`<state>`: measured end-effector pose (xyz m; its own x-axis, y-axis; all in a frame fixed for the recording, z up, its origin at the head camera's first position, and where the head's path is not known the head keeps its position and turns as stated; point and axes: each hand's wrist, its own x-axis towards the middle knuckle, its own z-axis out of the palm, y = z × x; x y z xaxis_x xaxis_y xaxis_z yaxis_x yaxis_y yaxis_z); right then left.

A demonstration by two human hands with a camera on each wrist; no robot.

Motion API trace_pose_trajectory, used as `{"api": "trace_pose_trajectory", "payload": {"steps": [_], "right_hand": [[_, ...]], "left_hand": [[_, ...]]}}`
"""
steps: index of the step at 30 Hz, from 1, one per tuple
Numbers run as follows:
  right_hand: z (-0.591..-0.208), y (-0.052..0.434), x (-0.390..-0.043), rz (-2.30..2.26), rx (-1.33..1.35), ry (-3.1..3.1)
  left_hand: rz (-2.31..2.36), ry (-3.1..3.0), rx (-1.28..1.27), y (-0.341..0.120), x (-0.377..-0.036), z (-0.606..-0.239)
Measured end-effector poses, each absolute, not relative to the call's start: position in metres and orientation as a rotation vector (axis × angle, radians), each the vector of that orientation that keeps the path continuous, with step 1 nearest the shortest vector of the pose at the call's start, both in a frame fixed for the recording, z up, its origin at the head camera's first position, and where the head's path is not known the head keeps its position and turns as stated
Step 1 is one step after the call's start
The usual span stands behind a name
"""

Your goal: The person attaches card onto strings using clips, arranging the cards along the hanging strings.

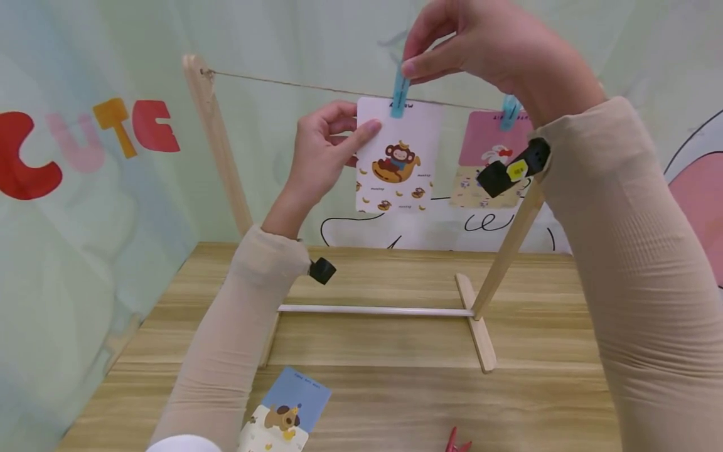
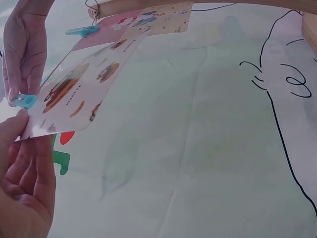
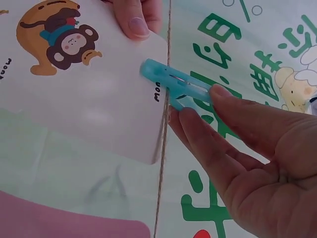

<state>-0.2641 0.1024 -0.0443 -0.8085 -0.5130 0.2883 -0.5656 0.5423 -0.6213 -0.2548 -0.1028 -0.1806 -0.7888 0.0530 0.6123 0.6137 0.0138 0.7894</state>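
Head view: table (image 1: 542, 351) bears the rack (image 1: 480, 295) so its string (image 1: 294, 85) hangs high. My left hand (image 1: 319, 154) pinches the monkey card (image 1: 398, 157) steady against the string; my right hand (image 1: 480, 44) squeezes the peg (image 1: 400, 94) over its top edge.

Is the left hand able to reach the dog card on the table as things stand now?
Probably yes, but not at once: the left hand holds the monkey card at the string. The dog card lies uncovered on the table beside the left forearm.
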Motion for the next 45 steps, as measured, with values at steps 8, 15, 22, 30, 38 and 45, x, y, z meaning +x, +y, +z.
{"api": "trace_pose_trajectory", "payload": {"steps": [8,15,22,30,38,45], "right_hand": [[-0.047,0.103,-0.259,1.105,0.931,-2.738],[-0.051,0.106,-0.255,0.922,0.906,-2.734],[-0.053,0.113,-0.251,0.945,0.933,-2.661],[-0.064,0.124,-0.239,0.937,0.991,-2.543],[-0.078,0.137,-0.237,1.050,1.093,-2.383],[-0.089,0.143,-0.236,1.213,1.171,-2.235]], "left_hand": [[-1.814,-1.867,-0.693,-0.103,-0.256,-0.181],[-1.792,-1.854,-0.720,-0.101,-0.259,-0.183],[-1.786,-1.865,-0.735,-0.100,-0.262,-0.184],[-1.759,-1.920,-0.684,-0.103,-0.265,-0.193],[-1.734,-1.941,-0.634,-0.107,-0.268,-0.198],[-1.756,-1.979,-0.649,-0.109,-0.266,-0.200]]}}
